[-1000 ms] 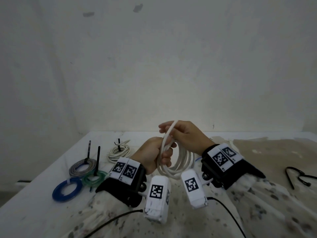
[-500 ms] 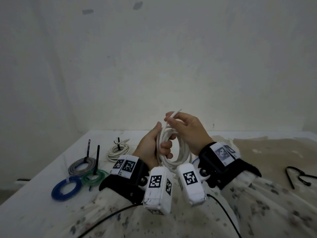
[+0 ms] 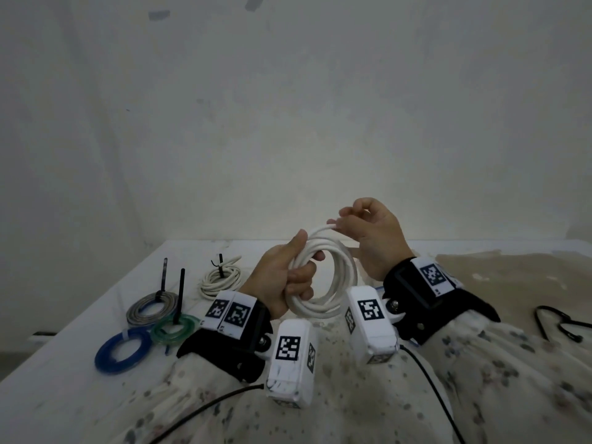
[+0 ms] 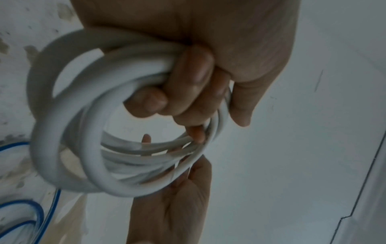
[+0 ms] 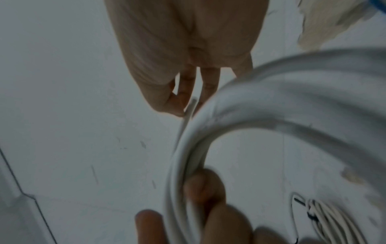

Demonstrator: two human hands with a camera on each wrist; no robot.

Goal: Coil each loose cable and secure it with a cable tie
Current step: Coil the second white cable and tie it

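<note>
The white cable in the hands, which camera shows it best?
The head view: the whole white cable shows as a round coil, gripped by the left hand, its end pinched by the right hand. Both wrist views show only blurry close-up loops.

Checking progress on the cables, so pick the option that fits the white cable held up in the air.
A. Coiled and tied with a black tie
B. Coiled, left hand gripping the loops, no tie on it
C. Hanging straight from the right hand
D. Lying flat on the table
B: the left hand has its grip round the loops of the white cable, the right hand pinches its end, and no tie shows.
</note>
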